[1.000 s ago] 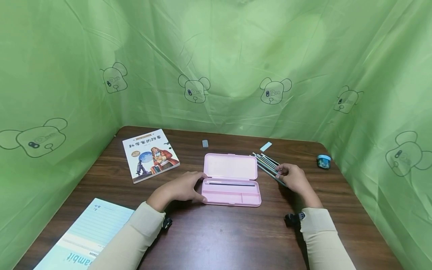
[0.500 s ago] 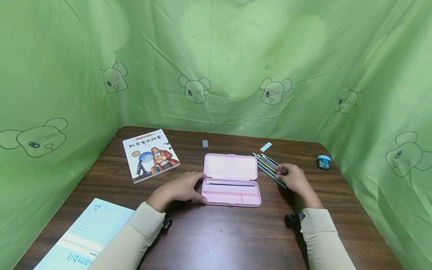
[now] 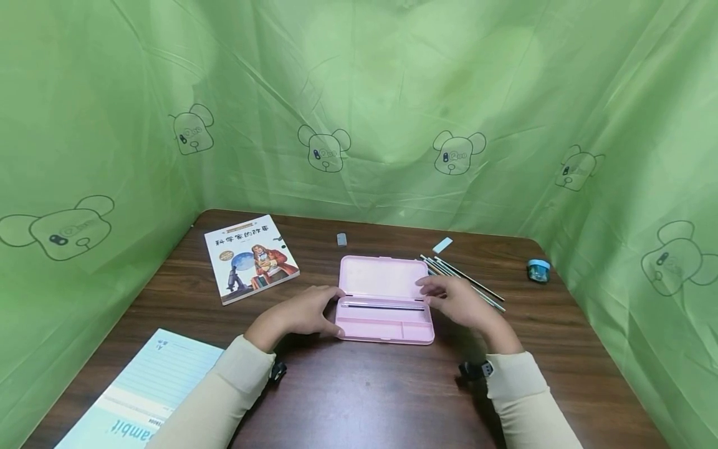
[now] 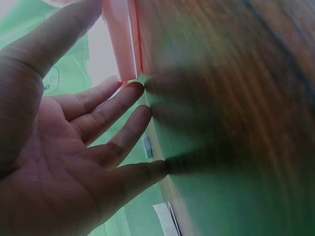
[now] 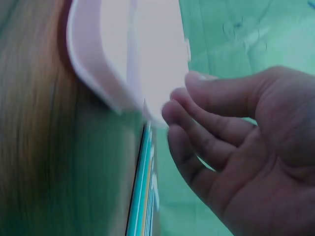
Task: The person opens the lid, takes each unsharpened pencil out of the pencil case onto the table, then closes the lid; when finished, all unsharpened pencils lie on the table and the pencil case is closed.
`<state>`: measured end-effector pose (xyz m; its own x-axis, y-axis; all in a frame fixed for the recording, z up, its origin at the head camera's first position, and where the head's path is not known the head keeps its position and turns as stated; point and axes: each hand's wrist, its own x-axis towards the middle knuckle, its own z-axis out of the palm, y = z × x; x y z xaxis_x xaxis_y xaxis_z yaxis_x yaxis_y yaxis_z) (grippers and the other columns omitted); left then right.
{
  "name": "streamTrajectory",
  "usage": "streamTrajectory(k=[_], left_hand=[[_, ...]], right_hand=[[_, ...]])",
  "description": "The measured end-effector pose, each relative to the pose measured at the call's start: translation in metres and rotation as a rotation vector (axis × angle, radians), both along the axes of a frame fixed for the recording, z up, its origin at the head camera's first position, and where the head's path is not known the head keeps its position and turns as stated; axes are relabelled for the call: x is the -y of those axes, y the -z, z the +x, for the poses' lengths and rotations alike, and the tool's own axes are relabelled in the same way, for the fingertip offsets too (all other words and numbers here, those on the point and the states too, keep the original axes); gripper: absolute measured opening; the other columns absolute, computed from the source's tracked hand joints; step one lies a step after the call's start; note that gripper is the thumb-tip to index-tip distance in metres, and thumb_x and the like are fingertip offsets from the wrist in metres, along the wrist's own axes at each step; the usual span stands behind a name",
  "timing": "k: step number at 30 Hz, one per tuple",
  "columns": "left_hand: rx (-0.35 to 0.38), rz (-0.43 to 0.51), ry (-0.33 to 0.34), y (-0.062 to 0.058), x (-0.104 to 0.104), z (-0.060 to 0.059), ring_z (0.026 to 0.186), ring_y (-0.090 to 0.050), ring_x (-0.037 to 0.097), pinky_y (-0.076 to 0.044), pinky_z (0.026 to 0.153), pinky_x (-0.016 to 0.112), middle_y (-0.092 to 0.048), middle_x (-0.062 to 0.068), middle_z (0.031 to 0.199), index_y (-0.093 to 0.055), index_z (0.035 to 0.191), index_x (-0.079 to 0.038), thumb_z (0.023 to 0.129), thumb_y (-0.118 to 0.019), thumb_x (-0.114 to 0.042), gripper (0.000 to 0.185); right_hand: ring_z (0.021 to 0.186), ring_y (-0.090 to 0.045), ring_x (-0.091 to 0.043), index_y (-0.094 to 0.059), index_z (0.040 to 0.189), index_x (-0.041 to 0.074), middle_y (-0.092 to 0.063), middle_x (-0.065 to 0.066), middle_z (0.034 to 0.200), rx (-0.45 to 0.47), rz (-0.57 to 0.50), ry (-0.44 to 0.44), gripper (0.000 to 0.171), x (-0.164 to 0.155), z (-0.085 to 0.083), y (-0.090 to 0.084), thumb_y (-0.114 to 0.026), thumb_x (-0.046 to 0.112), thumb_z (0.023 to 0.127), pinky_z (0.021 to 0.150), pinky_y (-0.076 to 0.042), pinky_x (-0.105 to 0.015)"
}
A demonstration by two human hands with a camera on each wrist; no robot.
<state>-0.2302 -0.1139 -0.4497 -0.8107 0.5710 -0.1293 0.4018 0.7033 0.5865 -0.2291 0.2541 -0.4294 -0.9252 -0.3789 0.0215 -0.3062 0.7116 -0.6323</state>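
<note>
A pink pencil case (image 3: 367, 328) lies with its lid raised, a dark pencil (image 3: 384, 306) in its long rear compartment. My left hand (image 3: 303, 310) holds the case's left end, thumb at the front corner and a finger by the hinge. In the left wrist view, the other fingers of the left hand (image 4: 74, 142) spread down to the table. My right hand (image 3: 462, 304) is at the case's right end, fingers loosely bent. The right wrist view shows nothing between the fingers of the right hand (image 5: 256, 147). Several pencils (image 3: 470, 278) lie loose beside it.
Behind the case are a grey eraser (image 3: 341, 239) and a light-blue strip (image 3: 442, 244). A blue-lidded jar (image 3: 538, 270) stands at the right. A picture-covered book (image 3: 252, 259) and a light-blue notebook (image 3: 140, 386) lie on the left. Green cloth (image 3: 387, 75) surrounds the table.
My right hand has left the loose pencils and moved left to the case's right end. Those pencils now lie more fanned out. My left hand and the case have stayed put.
</note>
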Motion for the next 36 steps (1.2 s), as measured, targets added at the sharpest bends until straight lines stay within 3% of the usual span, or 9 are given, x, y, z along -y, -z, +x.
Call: streamTrajectory(k=[3, 7, 14, 21, 29, 36], left_hand=[[-0.004, -0.002, 0.002, 0.0, 0.0, 0.0, 0.14, -0.062, 0.035, -0.047, 0.124, 0.054, -0.069, 0.016, 0.148, -0.064, 0.147, -0.004, 0.085, -0.098, -0.037, 0.078], [-0.012, -0.003, 0.007, 0.0, 0.001, 0.0, 0.138, -0.063, 0.033, -0.048, 0.123, 0.053, -0.07, 0.015, 0.146, -0.065, 0.146, -0.005, 0.085, -0.098, -0.037, 0.077], [-0.011, 0.004, 0.011, 0.0, 0.001, 0.0, 0.135, -0.064, 0.032, -0.049, 0.121, 0.053, -0.072, 0.013, 0.142, -0.066, 0.143, -0.006, 0.084, -0.098, -0.037, 0.074], [-0.005, 0.003, 0.008, 0.001, 0.001, 0.0, 0.136, -0.064, 0.031, -0.049, 0.121, 0.052, -0.071, 0.013, 0.144, -0.065, 0.146, -0.007, 0.086, -0.097, -0.037, 0.075], [-0.01, 0.002, 0.012, 0.0, 0.001, 0.001, 0.136, -0.064, 0.033, -0.049, 0.121, 0.054, -0.071, 0.014, 0.144, -0.065, 0.145, -0.006, 0.086, -0.097, -0.036, 0.074], [0.002, 0.003, 0.004, 0.001, 0.002, 0.0, 0.138, -0.062, 0.033, -0.048, 0.123, 0.053, -0.07, 0.014, 0.146, -0.065, 0.146, -0.006, 0.086, -0.098, -0.037, 0.075]], right_hand=[[0.114, -0.079, -0.031, -0.075, 0.138, 0.0, -0.084, -0.014, 0.12, 0.022, 0.047, -0.112, 0.035, 0.012, 0.005, -0.002, -0.073, -0.002, 0.103, 0.099, -0.065, -0.05], [0.12, -0.078, -0.029, -0.076, 0.138, 0.001, -0.083, -0.012, 0.127, 0.052, 0.105, -0.175, 0.036, 0.022, 0.01, -0.001, -0.074, -0.001, 0.102, 0.104, -0.063, -0.052], [0.106, -0.078, -0.023, -0.075, 0.136, -0.003, -0.083, -0.009, 0.112, 0.028, 0.115, -0.234, 0.038, 0.027, 0.01, 0.008, -0.075, -0.007, 0.098, 0.095, -0.065, -0.04], [0.1, -0.076, -0.016, -0.076, 0.137, 0.002, -0.083, -0.005, 0.105, 0.0, 0.166, -0.237, 0.042, 0.031, 0.009, 0.012, -0.074, -0.008, 0.096, 0.086, -0.061, -0.028], [0.098, -0.072, -0.012, -0.079, 0.136, 0.01, -0.082, -0.001, 0.107, 0.037, 0.211, -0.234, 0.043, 0.035, 0.011, 0.01, -0.072, -0.005, 0.096, 0.084, -0.059, -0.026], [0.097, -0.071, -0.012, -0.078, 0.138, 0.009, -0.081, -0.004, 0.107, 0.068, 0.168, -0.242, 0.043, 0.033, 0.011, 0.012, -0.07, -0.007, 0.098, 0.08, -0.058, -0.024]])
